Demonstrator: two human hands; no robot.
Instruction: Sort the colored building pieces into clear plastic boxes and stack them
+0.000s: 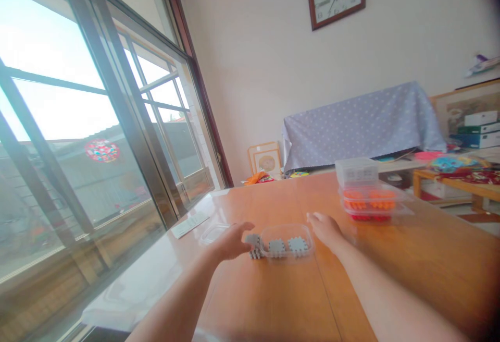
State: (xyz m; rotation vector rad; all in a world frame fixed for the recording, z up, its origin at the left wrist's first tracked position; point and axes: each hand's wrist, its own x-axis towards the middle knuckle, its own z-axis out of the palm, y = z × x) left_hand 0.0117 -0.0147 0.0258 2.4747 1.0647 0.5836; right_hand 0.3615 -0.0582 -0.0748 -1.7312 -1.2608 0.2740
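Observation:
My left hand (232, 243) is at the left end of a clear plastic container (287, 229), its thumb and fingers apart. Close by its thumb stands a grey notched block (255, 246), apparently a small stack of toothed pieces; I cannot tell whether the thumb touches it. Inside the container lie two grey toothed squares, a left one (277, 247) and a right one (298, 245). My right hand (326, 229) hovers by the container's right rim with fingers stretched out and nothing in them.
Stacked clear boxes (357, 173) with orange and red pieces (369, 201) stand at the back right of the wooden table (269, 300). A clear lid (214, 233) and a paper sheet (190, 224) lie to the left. Glass doors (117, 175) border the left side.

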